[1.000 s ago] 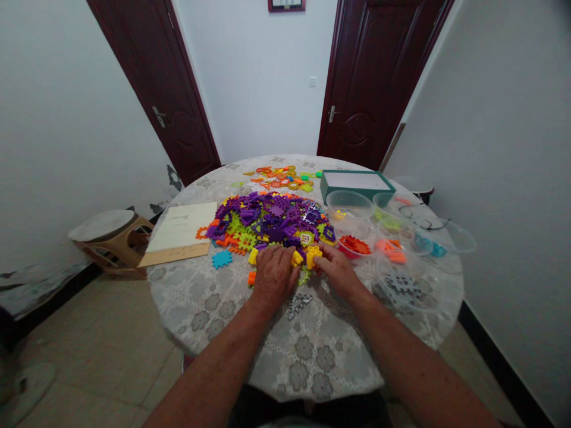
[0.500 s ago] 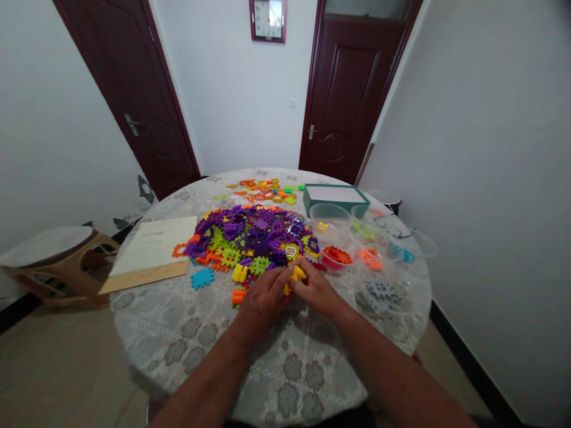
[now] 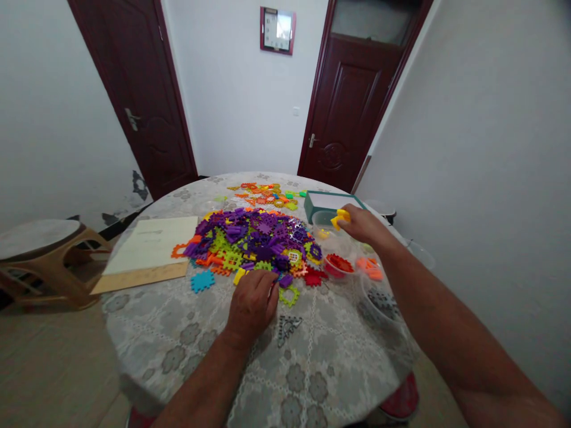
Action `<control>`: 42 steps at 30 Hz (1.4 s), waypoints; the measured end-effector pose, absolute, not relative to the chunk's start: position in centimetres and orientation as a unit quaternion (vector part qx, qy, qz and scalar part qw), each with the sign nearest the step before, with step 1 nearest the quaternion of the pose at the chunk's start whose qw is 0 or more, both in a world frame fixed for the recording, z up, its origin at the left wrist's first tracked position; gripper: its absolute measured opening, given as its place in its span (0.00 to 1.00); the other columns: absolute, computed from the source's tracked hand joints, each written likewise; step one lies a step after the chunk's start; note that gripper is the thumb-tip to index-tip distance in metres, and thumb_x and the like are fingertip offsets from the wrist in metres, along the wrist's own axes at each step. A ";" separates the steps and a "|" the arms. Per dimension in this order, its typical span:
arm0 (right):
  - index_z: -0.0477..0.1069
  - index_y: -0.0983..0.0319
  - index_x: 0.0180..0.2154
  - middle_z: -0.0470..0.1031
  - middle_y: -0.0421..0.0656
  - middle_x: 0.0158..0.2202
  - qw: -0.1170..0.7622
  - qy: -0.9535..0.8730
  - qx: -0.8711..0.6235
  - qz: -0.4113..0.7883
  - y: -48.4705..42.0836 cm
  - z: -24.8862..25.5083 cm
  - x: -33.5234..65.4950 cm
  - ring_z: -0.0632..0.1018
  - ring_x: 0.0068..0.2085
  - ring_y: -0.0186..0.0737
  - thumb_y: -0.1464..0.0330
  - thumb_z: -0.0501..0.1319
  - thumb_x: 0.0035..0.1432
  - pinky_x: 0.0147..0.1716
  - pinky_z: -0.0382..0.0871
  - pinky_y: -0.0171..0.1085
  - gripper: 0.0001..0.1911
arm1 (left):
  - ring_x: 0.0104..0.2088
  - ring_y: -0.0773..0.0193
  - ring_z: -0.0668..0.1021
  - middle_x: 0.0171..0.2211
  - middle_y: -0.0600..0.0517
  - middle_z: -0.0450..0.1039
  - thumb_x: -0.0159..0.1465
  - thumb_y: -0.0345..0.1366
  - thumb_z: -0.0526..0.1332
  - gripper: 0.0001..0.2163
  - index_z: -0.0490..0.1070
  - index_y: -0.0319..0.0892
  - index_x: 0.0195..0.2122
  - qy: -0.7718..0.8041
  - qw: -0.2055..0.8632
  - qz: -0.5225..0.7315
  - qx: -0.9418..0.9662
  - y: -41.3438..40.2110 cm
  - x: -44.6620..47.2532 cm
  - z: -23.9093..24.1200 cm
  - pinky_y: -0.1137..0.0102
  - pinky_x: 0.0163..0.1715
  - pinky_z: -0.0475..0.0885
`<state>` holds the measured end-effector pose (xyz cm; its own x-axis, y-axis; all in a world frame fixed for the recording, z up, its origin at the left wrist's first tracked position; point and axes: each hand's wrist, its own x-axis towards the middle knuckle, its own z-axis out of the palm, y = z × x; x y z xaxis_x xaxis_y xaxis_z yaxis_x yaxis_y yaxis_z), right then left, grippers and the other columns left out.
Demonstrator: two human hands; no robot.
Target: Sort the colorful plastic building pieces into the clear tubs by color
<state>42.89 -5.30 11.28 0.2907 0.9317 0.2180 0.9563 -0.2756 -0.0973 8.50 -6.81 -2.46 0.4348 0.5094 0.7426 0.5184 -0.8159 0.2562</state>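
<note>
A heap of mostly purple plastic building pieces point(image 3: 259, 235) lies on the round table point(image 3: 312, 356). My right hand point(image 3: 363, 224) is stretched out to the right and pinches yellow pieces point(image 3: 341, 217) above a clear bowl point(image 3: 328, 221) that holds a few yellow pieces. My left hand point(image 3: 252, 304) rests knuckles-up on the cloth at the heap's near edge, fingers curled; what is under them is hidden. A green piece point(image 3: 289, 295) and a red piece point(image 3: 314, 277) lie just right of it.
More clear bowls with red point(image 3: 339, 264), orange point(image 3: 370, 267) and dark pieces point(image 3: 384, 300) stand at the right. A green box point(image 3: 328, 202) sits behind them. A second small pile point(image 3: 265, 193) lies far back, a board point(image 3: 149, 246) at the left, a stool point(image 3: 42, 255) beyond.
My right hand has left the spot beside my left hand and carried the yellow pieces up and right over the bowl. My left hand has stayed at the heap's edge.
</note>
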 end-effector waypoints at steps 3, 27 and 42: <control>0.74 0.64 0.58 0.81 0.57 0.54 0.029 -0.573 -0.818 -0.051 -2.2 10.0 44.7 0.81 0.50 0.50 0.66 0.62 0.67 0.47 0.69 0.39 0.20 | 0.44 0.53 0.79 0.40 0.47 0.78 0.71 0.31 0.59 0.05 0.72 0.46 0.45 -0.316 0.013 -0.449 -0.835 -6.4 8.1 -2.5 0.57 0.46 0.75; 0.80 0.55 0.42 0.83 0.48 0.40 0.154 -0.722 -0.670 0.084 -11.8 2.6 30.8 0.79 0.41 0.48 0.66 0.69 0.62 0.40 0.66 0.40 0.05 | 0.44 0.52 0.79 0.37 0.45 0.78 0.72 0.30 0.56 0.07 0.73 0.44 0.39 -0.370 0.017 -0.418 -0.830 -5.9 7.9 -2.7 0.58 0.47 0.72; 0.72 0.59 0.39 0.78 0.43 0.38 0.258 -0.686 -0.664 0.149 -12.0 -3.4 29.5 0.76 0.38 0.42 0.70 0.61 0.60 0.37 0.63 0.36 0.04 | 0.45 0.57 0.81 0.41 0.47 0.80 0.72 0.31 0.55 0.08 0.74 0.44 0.43 -0.416 -0.052 -0.543 -0.727 -5.4 7.0 -2.2 0.61 0.50 0.77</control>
